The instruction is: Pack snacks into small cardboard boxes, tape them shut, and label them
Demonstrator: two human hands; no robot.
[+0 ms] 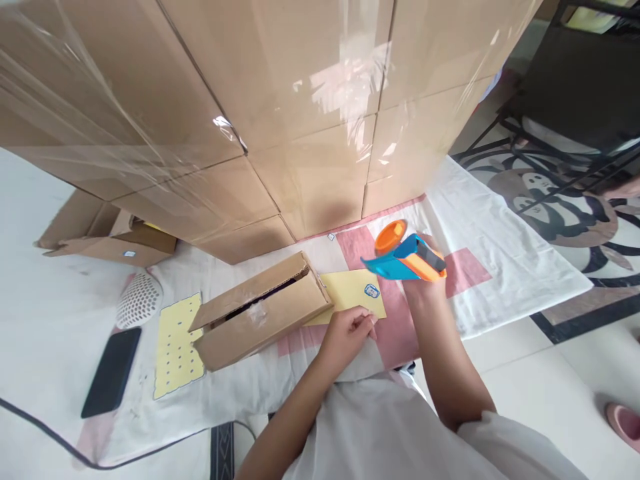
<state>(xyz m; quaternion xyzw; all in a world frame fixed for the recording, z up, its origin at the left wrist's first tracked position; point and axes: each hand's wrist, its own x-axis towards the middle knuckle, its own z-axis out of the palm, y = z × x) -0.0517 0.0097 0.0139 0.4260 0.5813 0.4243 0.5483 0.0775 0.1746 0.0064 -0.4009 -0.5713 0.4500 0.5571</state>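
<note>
My right hand (426, 283) is wrapped round a blue and orange tape dispenser (407, 259), raised over the table. Close to the lower right corner of a yellow sheet (345, 283), my left hand (350, 330) has its fingers pressed together; whatever is between them is too small to make out. The sheet bears a small blue-edged sticker (371, 291) and runs partly beneath a long cardboard box (260, 310). That box lies tilted across the cloth, with a narrow gap between its top flaps and a piece of clear tape over the gap.
Stacked cartons (310, 173) in clear wrap stand along the back. At left are an open carton (113, 233), a white perforated object (140, 300), a black phone (111, 372), a dotted yellow sheet (177, 347) and a cable (50, 433). A dark chair (575, 87) stands at right.
</note>
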